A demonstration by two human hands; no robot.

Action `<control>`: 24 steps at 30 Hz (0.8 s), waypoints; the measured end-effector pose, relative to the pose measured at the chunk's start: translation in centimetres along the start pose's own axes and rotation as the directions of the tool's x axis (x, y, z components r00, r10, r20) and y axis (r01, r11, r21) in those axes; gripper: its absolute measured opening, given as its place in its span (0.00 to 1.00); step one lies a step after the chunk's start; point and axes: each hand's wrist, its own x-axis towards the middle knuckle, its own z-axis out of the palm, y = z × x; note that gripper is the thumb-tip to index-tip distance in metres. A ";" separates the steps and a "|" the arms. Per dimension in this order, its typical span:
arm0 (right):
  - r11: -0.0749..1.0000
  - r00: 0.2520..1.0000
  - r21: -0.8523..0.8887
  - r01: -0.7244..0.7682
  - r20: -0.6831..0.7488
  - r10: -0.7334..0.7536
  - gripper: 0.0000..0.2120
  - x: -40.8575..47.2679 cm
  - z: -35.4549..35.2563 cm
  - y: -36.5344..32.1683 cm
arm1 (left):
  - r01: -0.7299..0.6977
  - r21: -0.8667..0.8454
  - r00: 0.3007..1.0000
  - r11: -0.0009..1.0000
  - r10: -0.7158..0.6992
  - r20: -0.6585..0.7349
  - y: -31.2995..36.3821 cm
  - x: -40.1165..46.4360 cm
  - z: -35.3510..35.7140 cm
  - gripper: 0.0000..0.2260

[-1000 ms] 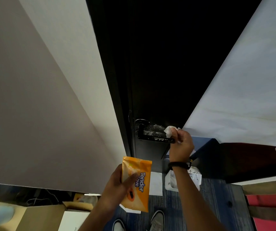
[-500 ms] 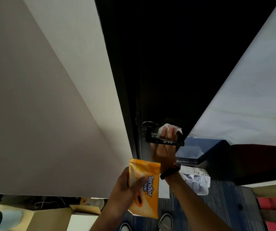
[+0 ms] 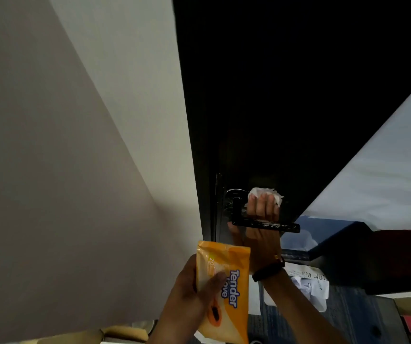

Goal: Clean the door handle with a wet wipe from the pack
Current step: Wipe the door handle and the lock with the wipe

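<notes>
Reaching behind the door handle (image 3: 265, 225), the right hand (image 3: 261, 219) presses a wet wipe (image 3: 265, 193) under straight, close-set fingers to scrub the door-side face; left hand (image 3: 194, 291) clamps the pack (image 3: 224, 291), kept ready.

Glossy pack (image 3: 226, 291) — handle (image 3: 266, 225) seemingly metal
</notes>
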 end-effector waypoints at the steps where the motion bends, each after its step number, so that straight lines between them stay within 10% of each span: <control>1: 0.998 0.999 -0.048 0.030 -0.032 -0.031 0.44 -0.2 0.6 0.5 | -0.015 -0.018 1.000 1.000 0.015 0.000 0.0 0.5 -0.1 0.22; 24: 0.969 0.988 -0.196 0.153 0.042 -0.147 0.37 -1.3 3.5 3.0 | -0.246 -0.358 0.965 0.901 0.260 -0.009 -4.6 7.7 2.3 0.08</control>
